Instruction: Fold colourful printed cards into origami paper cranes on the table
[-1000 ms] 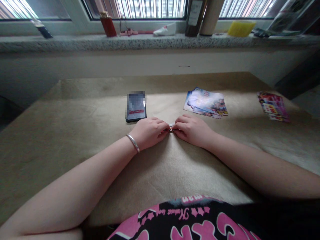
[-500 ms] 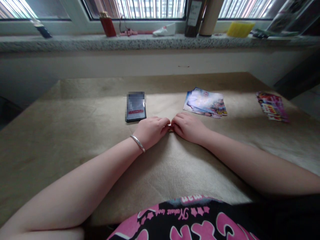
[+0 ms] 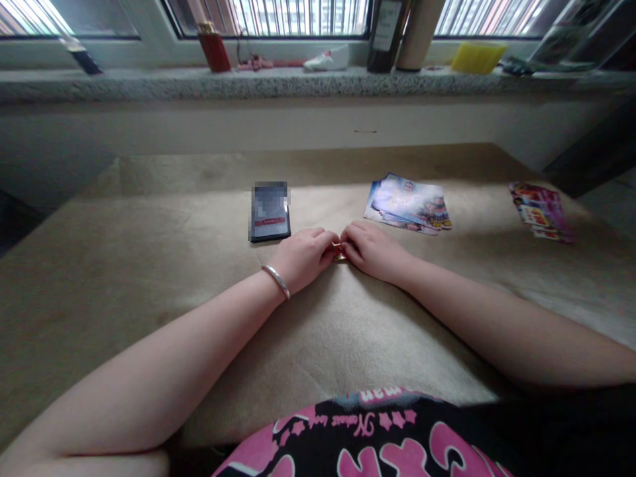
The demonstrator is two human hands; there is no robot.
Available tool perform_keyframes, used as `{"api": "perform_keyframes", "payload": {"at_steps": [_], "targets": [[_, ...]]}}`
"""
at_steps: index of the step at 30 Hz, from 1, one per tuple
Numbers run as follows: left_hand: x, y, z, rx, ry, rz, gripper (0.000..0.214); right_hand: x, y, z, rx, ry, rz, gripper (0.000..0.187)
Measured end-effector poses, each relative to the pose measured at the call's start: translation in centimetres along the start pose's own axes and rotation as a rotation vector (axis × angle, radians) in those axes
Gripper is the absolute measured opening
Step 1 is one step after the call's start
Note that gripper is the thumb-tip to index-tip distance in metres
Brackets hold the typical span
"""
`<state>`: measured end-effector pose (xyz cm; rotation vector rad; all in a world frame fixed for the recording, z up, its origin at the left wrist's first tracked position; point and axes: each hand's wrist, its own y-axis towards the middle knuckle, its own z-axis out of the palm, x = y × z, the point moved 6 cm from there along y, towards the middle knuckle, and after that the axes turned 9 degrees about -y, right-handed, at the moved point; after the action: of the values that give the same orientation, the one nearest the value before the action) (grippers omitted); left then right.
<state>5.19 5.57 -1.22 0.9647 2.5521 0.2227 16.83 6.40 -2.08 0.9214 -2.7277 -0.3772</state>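
Observation:
At the middle of the table, my left hand [image 3: 304, 257] and my right hand [image 3: 376, 252] meet with fingers curled. Pinched between the fingertips of both is a small red-and-gold shiny piece [image 3: 339, 252]; most of it is hidden, so its kind cannot be made out. A silver bangle [image 3: 276, 281] circles my left wrist. Just beyond my left hand lies a dark phone-like object [image 3: 271, 228], partly blurred out. A fanned pile of glossy picture cards [image 3: 410, 202] rests a little beyond my right hand.
Another fan of red and pink cards [image 3: 541, 212] lies at the table's right side. The table [image 3: 163, 218] has a beige cover. Along the stone windowsill [image 3: 293, 86] stand a red lighter-like object [image 3: 214, 50], a dark bottle [image 3: 385, 40] and a yellow sponge-like block [image 3: 477, 58].
Both hands have shifted very slightly away from me, still together. A little more of the red-and-gold piece shows between the fingertips.

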Motion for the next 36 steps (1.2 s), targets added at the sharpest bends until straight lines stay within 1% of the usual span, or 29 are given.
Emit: {"api": "perform_keyframes", "payload": {"at_steps": [3, 6, 9, 13, 18, 23, 29, 36], "targets": [[0.1, 0.0, 0.1, -0.008, -0.005, 0.001, 0.013, -0.2, 0.0, 0.0, -0.004, 0.032, 0.025, 0.01], [0.1, 0.0, 0.1, -0.011, -0.028, 0.037, 0.01, -0.6, 0.0, 0.0, -0.007, 0.06, 0.058, 0.01], [0.1, 0.0, 0.2, -0.007, -0.044, 0.064, 0.012, -1.0, 0.0, 0.1, -0.007, 0.103, 0.076, 0.008], [0.2, 0.0, 0.2, -0.015, -0.047, 0.064, 0.013, -1.4, -0.1, 0.0, -0.015, 0.163, 0.087, 0.008], [0.5, -0.1, 0.2, -0.034, -0.068, 0.064, 0.011, -1.6, -0.5, -0.3, -0.043, 0.192, 0.055, 0.008], [0.5, -0.2, 0.0, -0.05, -0.101, 0.052, 0.008, -1.3, -0.8, -0.7, -0.056, 0.157, -0.011, 0.011], [0.3, -0.3, -0.5, -0.077, -0.072, 0.09, 0.004, -0.7, -1.1, -1.4, -0.049, 0.106, -0.064, 0.01], [-0.1, -0.4, -0.4, -0.092, -0.059, 0.134, 0.004, -0.4, -1.2, -1.3, -0.064, 0.039, -0.097, 0.011]]}}
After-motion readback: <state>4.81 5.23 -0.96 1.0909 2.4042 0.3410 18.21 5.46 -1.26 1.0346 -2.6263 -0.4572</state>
